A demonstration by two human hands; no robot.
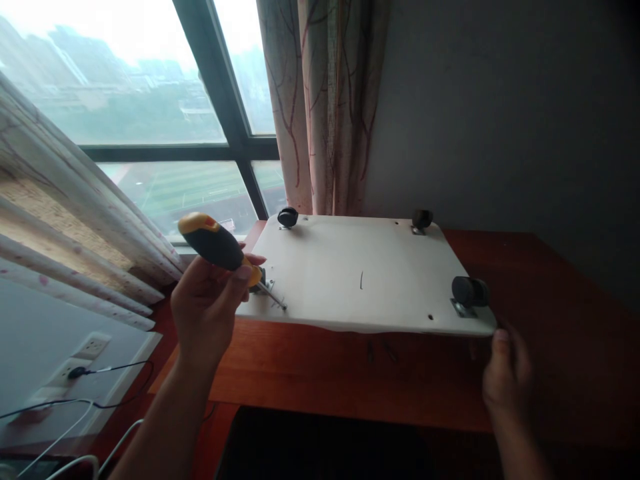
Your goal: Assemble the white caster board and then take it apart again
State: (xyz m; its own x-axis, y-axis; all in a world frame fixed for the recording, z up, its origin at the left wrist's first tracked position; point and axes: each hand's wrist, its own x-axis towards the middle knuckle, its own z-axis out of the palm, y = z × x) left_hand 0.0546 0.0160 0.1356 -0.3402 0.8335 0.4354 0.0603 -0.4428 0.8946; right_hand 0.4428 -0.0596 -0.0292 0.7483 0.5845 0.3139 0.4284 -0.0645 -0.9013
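My left hand [213,297] is closed around a yellow and black screwdriver [215,243], its handle tilted up to the left. The thin shaft points down to the right, and its tip meets or nearly meets a white board [335,267] near the front left corner. Black casters stand at the board's corners: one far left [287,217], one far right [422,219], one near right [469,292]. A fourth, near left, is mostly hidden behind my left hand. My right hand [507,370] holds the board's near right corner, thumb on top, fingers partly hidden in shadow.
Under the board is a reddish-brown wooden table [320,373]. Two small dark items [380,351] lie near its front side. A window [150,133], curtains [325,107] and a wall socket [93,345] with cables are around it. A dark chair-like shape [320,447] fills the bottom.
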